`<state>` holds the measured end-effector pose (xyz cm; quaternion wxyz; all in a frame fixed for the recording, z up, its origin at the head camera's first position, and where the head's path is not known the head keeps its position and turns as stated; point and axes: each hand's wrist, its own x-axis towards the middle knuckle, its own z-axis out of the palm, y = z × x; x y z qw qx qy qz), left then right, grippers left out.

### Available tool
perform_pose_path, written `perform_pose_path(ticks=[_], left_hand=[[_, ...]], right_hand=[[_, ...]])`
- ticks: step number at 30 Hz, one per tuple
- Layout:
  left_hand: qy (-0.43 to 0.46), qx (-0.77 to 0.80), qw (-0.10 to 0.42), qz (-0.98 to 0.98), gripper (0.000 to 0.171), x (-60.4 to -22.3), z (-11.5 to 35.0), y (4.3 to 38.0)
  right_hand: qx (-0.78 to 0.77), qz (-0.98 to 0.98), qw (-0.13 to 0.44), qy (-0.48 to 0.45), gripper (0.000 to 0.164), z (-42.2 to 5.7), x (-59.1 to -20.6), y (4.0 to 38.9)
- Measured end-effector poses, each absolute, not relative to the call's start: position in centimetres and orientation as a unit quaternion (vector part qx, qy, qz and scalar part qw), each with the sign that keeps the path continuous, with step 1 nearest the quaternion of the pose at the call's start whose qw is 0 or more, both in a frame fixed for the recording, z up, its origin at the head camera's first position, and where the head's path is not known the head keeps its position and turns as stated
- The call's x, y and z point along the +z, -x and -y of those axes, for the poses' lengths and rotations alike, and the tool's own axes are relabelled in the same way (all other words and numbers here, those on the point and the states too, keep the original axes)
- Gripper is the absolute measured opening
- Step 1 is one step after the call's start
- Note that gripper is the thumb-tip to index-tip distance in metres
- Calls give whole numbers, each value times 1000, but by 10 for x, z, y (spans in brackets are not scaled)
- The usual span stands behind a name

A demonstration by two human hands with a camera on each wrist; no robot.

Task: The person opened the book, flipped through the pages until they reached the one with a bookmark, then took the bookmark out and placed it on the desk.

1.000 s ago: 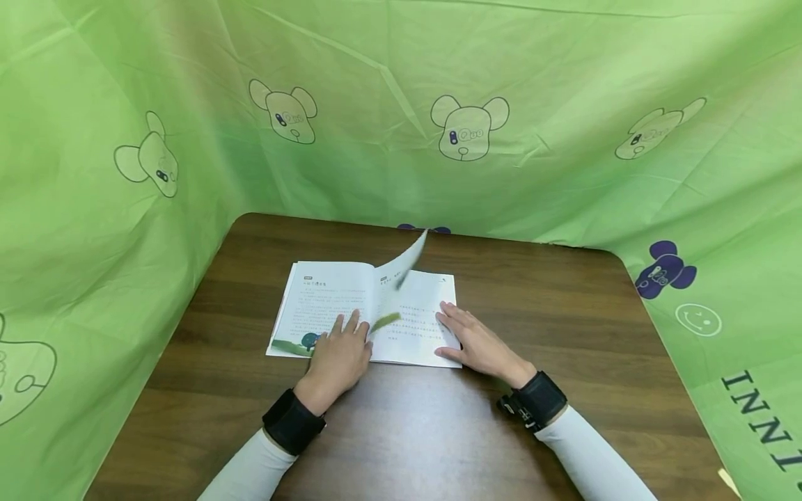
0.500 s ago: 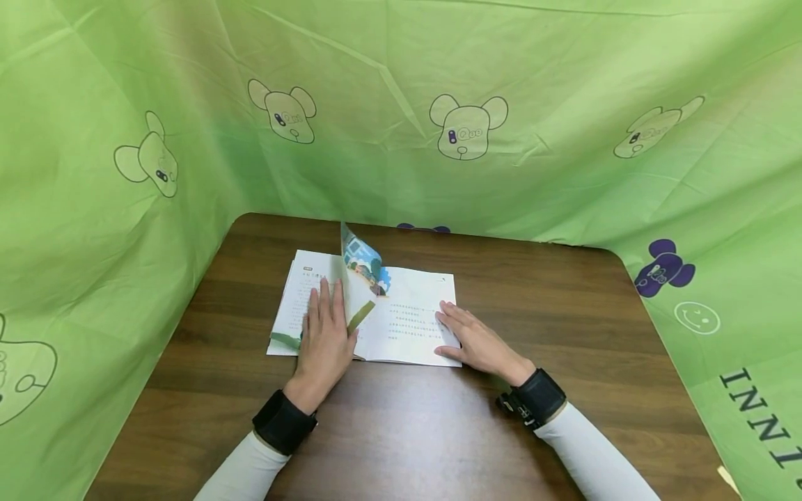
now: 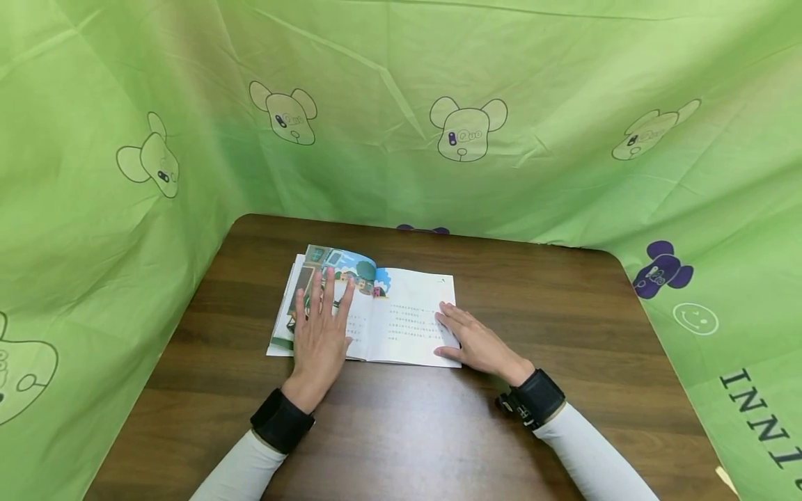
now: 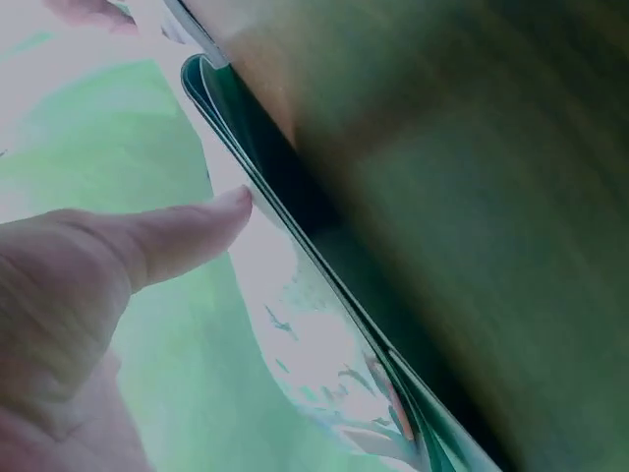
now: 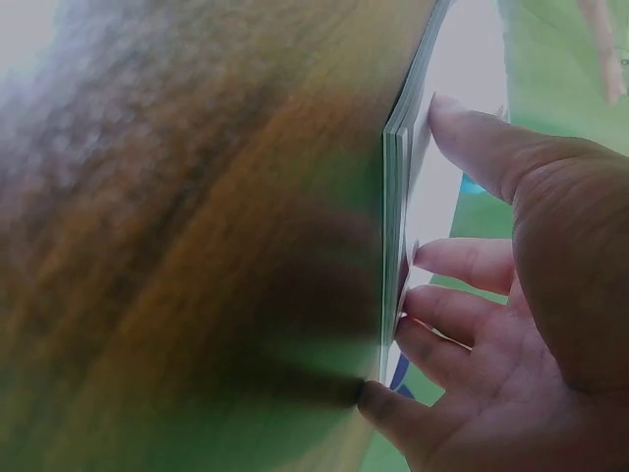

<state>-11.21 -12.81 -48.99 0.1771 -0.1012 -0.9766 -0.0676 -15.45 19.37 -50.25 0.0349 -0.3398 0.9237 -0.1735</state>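
An illustrated book (image 3: pixel 410 289) lies spread on the table, a coloured picture across the top of its left page and printed text on the right page. My left hand (image 3: pixel 321 337) rests on the left page with fingers straight and spread, over the picture. In the left wrist view the thumb (image 4: pixel 187 236) touches the page close to the book's lower edge. My right hand (image 3: pixel 482 344) lies at the right page's outer edge, fingertips and thumb on the paper. The right wrist view shows the page stack (image 5: pixel 395 216) side-on, with the fingers (image 5: pixel 457 315) along its edge.
The brown wooden table (image 3: pixel 532 299) extends around the book on all sides. A green curtain (image 3: pixel 376 181) printed with bear heads hangs behind and on both sides. Each wrist wears a black band (image 3: pixel 282 421).
A raised leaf has swung from right to left and now lies down on the left side, showing its picture. My left hand moved left with it and spread; the right hand stayed put.
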Motion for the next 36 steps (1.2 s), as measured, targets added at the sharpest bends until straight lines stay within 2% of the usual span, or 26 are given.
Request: perform_pose_path(ticks=[5, 12, 16, 22, 29, 36], left_hand=[[112, -46, 125, 985, 101, -495, 126, 110], [146, -40, 93, 984, 81, -499, 125, 105], [171, -34, 42, 984, 77, -499, 127, 101], [171, -58, -27, 983, 58, -496, 128, 98], [159, -78, -78, 981, 64, -496, 126, 97], [154, -80, -79, 982, 67, -499, 124, 96]], right_hand=[[-175, -923, 33, 341, 74, -194, -504, 155], [-175, -924, 34, 339, 75, -194, -505, 155], [-179, -922, 29, 341, 75, -194, -505, 154], [-181, -919, 44, 347, 76, -197, -503, 156], [-194, -906, 95, 365, 82, -207, -502, 161], [-198, -895, 114, 383, 89, -213, -503, 167]])
